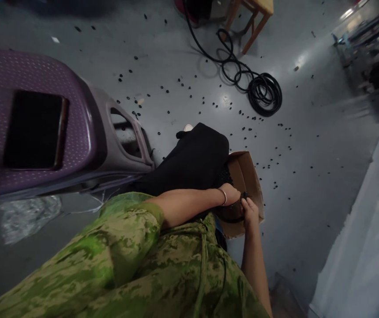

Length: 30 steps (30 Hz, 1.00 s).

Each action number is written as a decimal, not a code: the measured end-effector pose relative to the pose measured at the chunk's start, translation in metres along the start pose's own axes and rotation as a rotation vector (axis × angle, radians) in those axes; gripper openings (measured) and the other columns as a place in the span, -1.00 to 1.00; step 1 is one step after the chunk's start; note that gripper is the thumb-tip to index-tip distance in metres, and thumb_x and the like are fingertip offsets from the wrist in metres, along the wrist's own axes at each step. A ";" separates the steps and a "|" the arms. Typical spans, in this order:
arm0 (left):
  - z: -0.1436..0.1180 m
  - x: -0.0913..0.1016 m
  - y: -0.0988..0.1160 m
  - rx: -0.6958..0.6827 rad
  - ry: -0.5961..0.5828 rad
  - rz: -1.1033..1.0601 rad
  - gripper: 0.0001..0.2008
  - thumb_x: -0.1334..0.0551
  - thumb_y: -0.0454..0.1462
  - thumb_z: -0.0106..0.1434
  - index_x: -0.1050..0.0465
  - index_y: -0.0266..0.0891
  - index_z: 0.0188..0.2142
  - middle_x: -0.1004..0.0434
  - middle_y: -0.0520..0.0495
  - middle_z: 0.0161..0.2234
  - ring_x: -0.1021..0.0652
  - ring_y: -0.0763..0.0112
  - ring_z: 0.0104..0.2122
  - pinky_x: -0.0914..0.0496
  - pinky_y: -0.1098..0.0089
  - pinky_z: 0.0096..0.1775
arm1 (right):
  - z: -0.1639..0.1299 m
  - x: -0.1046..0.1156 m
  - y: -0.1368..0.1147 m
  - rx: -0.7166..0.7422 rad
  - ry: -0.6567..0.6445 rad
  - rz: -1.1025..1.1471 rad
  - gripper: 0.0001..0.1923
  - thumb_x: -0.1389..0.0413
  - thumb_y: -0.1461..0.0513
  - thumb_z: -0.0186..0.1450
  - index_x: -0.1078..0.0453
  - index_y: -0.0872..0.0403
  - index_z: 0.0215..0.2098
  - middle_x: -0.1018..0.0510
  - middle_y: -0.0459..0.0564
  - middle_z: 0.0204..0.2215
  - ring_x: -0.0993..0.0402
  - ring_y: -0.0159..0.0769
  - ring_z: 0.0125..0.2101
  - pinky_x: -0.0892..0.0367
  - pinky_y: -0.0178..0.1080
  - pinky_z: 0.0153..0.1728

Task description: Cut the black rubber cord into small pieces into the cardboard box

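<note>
Hands meet at the cardboard box (247, 176) on the lap, left hand (230, 194) and right hand (249, 211) each with grip curled on a dark round part (234, 214), small black rings (268, 167) lying scattered over the floor (308, 145).

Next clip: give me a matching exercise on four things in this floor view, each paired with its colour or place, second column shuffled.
Things:
1. plastic stool
2. coiled cable
3. cardboard box
4. bracelet

Descriptions:
A. brown, open, on the person's lap under both hands
B. purple, at the left, with a dark rectangular opening in its top
C. black, lying on the grey floor near a wooden leg
D. silver-coloured, around the wrist of the left hand

Pairs: 1-B, 2-C, 3-A, 4-D
</note>
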State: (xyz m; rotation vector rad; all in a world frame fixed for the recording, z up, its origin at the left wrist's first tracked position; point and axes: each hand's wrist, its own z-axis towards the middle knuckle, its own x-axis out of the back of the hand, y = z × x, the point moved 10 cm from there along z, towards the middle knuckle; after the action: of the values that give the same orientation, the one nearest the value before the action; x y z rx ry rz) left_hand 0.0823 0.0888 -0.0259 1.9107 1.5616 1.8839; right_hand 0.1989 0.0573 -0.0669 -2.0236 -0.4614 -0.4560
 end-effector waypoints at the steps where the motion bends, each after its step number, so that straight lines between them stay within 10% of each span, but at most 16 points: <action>1: 0.000 0.001 0.000 0.004 0.006 -0.005 -0.73 -0.02 -0.29 0.32 -0.41 -0.40 -0.12 -0.55 -0.36 -0.21 -0.56 0.17 -0.17 -0.41 0.27 -0.23 | -0.002 -0.004 0.003 -0.048 -0.042 0.102 -0.63 -0.09 -0.07 0.14 -0.32 0.07 -0.41 -0.18 -0.27 -0.72 -0.01 -0.52 -0.71 0.04 -0.42 -0.68; 11: 0.000 0.005 0.001 -0.019 0.053 -0.031 -0.72 -0.10 -0.16 0.28 -0.34 -0.30 -0.12 -0.54 -0.25 -0.17 -0.56 0.21 -0.19 -0.40 0.26 -0.21 | -0.010 -0.014 -0.001 -0.161 -0.233 0.429 -0.63 -0.20 -0.01 0.08 -0.31 0.10 -0.38 -0.16 -0.29 -0.73 0.07 -0.60 -0.76 0.12 -0.47 -0.74; 30: 0.001 0.002 0.001 -0.035 0.019 -0.011 -0.64 -0.27 -0.20 0.12 -0.41 -0.41 -0.14 -0.55 -0.37 -0.24 -0.56 0.13 -0.19 -0.42 0.29 -0.23 | 0.003 0.008 -0.015 -0.028 -0.052 -0.055 -0.62 -0.11 -0.07 0.09 -0.30 0.09 -0.50 -0.20 -0.23 -0.72 -0.07 -0.49 -0.66 -0.03 -0.40 -0.61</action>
State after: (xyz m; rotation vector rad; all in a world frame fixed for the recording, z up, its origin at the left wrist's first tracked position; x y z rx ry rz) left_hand 0.0828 0.0901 -0.0244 1.8712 1.5301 1.9178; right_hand 0.1982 0.0682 -0.0536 -2.0572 -0.5458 -0.4464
